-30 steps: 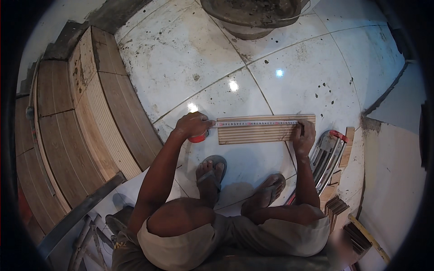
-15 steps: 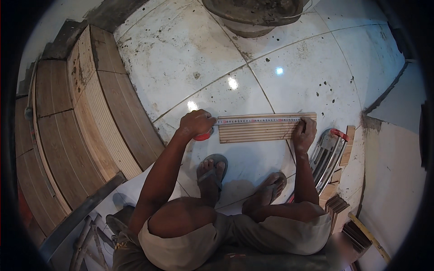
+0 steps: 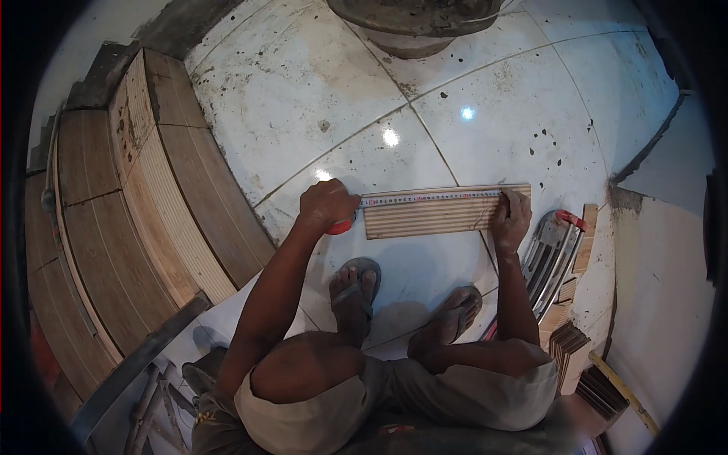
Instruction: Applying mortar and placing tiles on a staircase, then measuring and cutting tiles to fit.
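A ribbed, wood-coloured tile strip (image 3: 436, 214) lies flat on the white floor in front of my feet. A tape measure blade (image 3: 428, 196) is stretched along its far edge. My left hand (image 3: 326, 205) is closed over the red tape measure case (image 3: 341, 227) at the strip's left end. My right hand (image 3: 512, 218) presses on the strip's right end, fingers at the tip of the blade.
Wood-look tiled steps (image 3: 136, 220) curve along the left. A grey mortar tub (image 3: 413, 21) stands at the far middle. A manual tile cutter (image 3: 552, 258) and stacked cut tile pieces (image 3: 572, 353) lie at the right. A metal bar (image 3: 129, 368) lies lower left.
My left hand has shifted slightly on the tape case; the tape stays stretched along the strip and my right hand stays at its right end.
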`<state>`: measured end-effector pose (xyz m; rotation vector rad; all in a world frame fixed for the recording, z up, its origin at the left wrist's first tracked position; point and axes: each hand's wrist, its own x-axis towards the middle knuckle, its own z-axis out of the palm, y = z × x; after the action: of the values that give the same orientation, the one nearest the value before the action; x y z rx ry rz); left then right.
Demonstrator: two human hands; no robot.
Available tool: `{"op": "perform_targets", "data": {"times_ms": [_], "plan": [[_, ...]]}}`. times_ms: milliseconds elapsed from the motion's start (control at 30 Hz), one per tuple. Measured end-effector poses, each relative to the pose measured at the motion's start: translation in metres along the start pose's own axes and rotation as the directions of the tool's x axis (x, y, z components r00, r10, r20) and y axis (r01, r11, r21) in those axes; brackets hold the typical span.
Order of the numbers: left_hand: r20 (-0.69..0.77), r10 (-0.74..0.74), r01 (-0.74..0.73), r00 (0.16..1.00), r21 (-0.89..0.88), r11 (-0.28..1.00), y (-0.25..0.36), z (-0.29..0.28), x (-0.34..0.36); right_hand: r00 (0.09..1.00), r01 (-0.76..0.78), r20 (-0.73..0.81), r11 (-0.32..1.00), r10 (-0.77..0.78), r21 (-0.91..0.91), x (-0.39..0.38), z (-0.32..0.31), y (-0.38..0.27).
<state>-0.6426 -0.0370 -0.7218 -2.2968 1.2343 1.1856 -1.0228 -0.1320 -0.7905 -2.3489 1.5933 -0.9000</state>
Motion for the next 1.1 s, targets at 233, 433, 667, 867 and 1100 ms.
{"op": "perform_targets", "data": {"times_ms": [233,433,667,867,1100], "plan": [[-0.021,-0.037,0.037,0.999,0.003,0.999,0.011,-0.003,-0.012,1.000,0.027,0.004,0.999,-0.027,0.029,0.003,-0.003,-0.001],[-0.036,-0.003,0.003,0.999,0.002,1.000,0.000,0.006,-0.005,0.999,0.033,0.030,0.998,-0.035,0.046,0.005,-0.009,-0.003],[0.039,0.012,-0.011,0.999,-0.027,1.000,-0.005,0.004,0.000,1.000,-0.020,0.009,0.998,0.020,0.064,0.000,-0.007,0.003],[0.034,0.008,-0.007,0.999,-0.026,1.000,-0.008,0.006,0.004,0.999,0.000,-0.037,0.997,0.003,0.075,-0.005,-0.004,0.007],[0.031,-0.011,0.012,0.999,-0.027,1.000,-0.005,0.007,0.006,0.999,-0.001,0.036,1.000,0.001,0.012,0.001,-0.008,0.003]]}}
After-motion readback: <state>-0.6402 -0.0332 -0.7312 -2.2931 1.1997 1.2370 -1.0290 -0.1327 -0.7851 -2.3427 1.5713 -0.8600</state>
